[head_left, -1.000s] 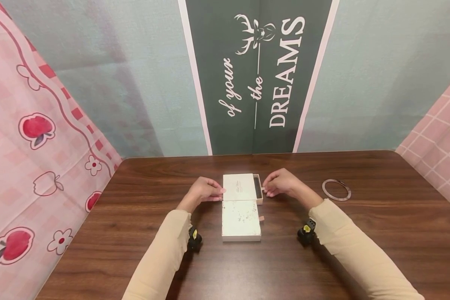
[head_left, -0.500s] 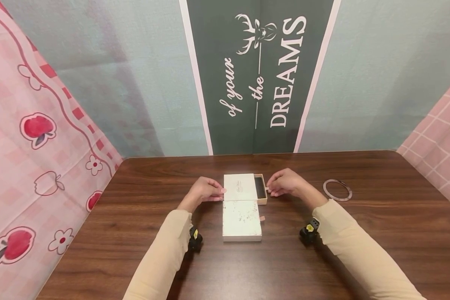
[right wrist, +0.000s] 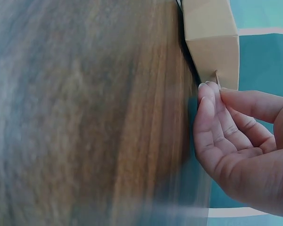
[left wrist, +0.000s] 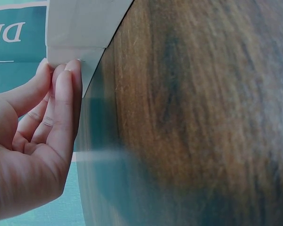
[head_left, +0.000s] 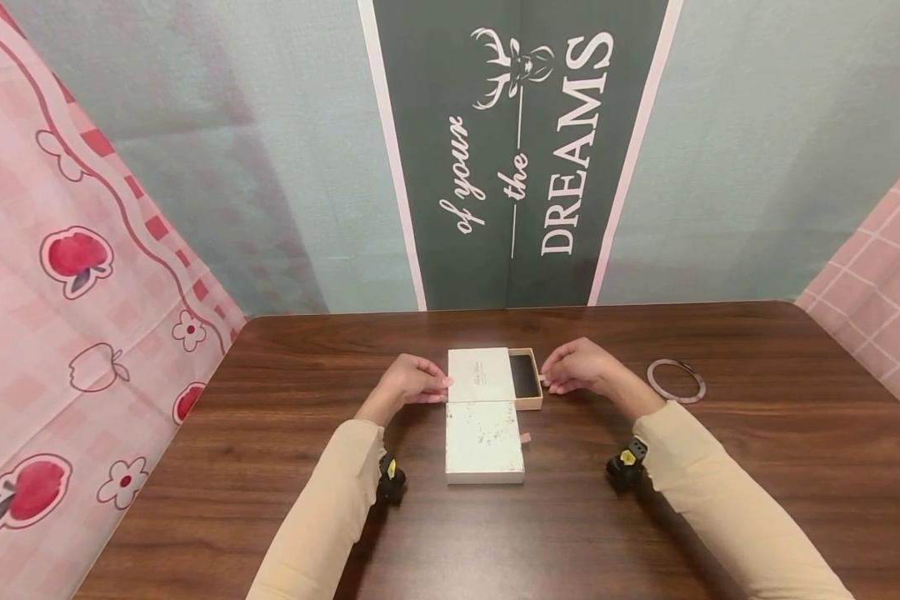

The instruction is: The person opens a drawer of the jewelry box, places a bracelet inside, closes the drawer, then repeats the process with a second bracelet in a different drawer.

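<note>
A white drawer box (head_left: 480, 375) with small print on its lid lies on the table, its drawer (head_left: 526, 379) slid partway out to the right. Dark lining shows inside the drawer. My left hand (head_left: 417, 379) holds the box at its left end, thumb on the top edge; in the left wrist view the fingertips of that hand (left wrist: 45, 127) meet the pale end. At the other end my right hand (head_left: 579, 367) pinches the drawer's small ribbon tab (right wrist: 218, 79) between thumb and fingers. The tan drawer front (right wrist: 219, 59) faces that hand.
Directly in front of the drawer box lies a second white box (head_left: 483, 440) with a speckled top and a pink ribbon tab (head_left: 525, 438) on its right side. A thin pale ring (head_left: 677, 381) rests on the wooden table (head_left: 757, 442) at the right. Printed cloths hang behind and at both sides.
My right hand has moved to the right with the ribbon tab, and the drawer has slid further out of its sleeve. The left hand and the box sleeve have stayed in place.
</note>
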Demonstrator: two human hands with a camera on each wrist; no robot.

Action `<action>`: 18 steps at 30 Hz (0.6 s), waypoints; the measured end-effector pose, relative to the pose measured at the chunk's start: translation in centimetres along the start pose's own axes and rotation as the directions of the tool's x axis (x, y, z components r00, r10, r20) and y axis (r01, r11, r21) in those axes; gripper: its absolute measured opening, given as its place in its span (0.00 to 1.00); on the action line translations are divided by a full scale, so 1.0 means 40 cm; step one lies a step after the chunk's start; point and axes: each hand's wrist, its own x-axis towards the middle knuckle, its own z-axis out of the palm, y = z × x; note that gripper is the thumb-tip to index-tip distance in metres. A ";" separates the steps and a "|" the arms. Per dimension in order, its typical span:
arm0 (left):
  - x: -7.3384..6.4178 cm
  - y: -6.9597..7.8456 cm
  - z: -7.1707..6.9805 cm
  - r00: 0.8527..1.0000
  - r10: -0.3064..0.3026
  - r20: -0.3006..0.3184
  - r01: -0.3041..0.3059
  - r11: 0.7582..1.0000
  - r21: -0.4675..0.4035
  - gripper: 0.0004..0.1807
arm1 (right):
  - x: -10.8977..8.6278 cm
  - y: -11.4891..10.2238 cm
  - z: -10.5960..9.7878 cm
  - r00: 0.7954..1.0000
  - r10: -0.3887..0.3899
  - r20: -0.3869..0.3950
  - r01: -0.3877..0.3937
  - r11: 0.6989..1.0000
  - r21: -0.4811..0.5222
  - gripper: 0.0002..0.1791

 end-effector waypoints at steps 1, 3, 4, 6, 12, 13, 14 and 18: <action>0.000 0.000 0.000 1.000 -0.001 0.000 0.001 1.000 0.001 0.08 | -0.001 0.001 -0.002 1.000 -0.001 -0.002 0.001 1.000 -0.001 0.06; 0.001 -0.001 0.000 1.000 -0.002 -0.001 0.002 1.000 -0.002 0.08 | -0.003 0.002 -0.005 1.000 -0.005 -0.002 0.005 1.000 -0.007 0.07; 0.001 -0.001 0.000 1.000 -0.002 -0.002 0.002 1.000 -0.003 0.08 | -0.004 0.002 -0.007 1.000 -0.005 -0.005 0.005 1.000 -0.011 0.07; 0.001 -0.002 0.001 1.000 0.006 0.002 -0.006 1.000 -0.007 0.07 | -0.005 0.003 -0.011 1.000 -0.003 -0.010 0.003 1.000 -0.017 0.07; 0.003 -0.002 0.002 1.000 0.009 0.006 -0.009 1.000 -0.014 0.07 | -0.010 0.007 -0.025 1.000 -0.004 -0.010 0.004 1.000 -0.021 0.07; 0.002 -0.002 0.002 1.000 0.005 0.003 -0.005 1.000 -0.010 0.07 | -0.011 0.008 -0.028 1.000 -0.001 -0.013 0.001 1.000 -0.018 0.07; 0.002 -0.002 0.002 1.000 0.004 0.001 -0.004 1.000 -0.006 0.07 | -0.012 0.008 -0.030 1.000 -0.002 -0.012 0.002 1.000 -0.019 0.07; 0.002 -0.003 0.002 1.000 0.011 0.001 -0.011 1.000 -0.002 0.07 | -0.017 0.010 -0.037 1.000 0.001 -0.010 -0.001 1.000 -0.025 0.07</action>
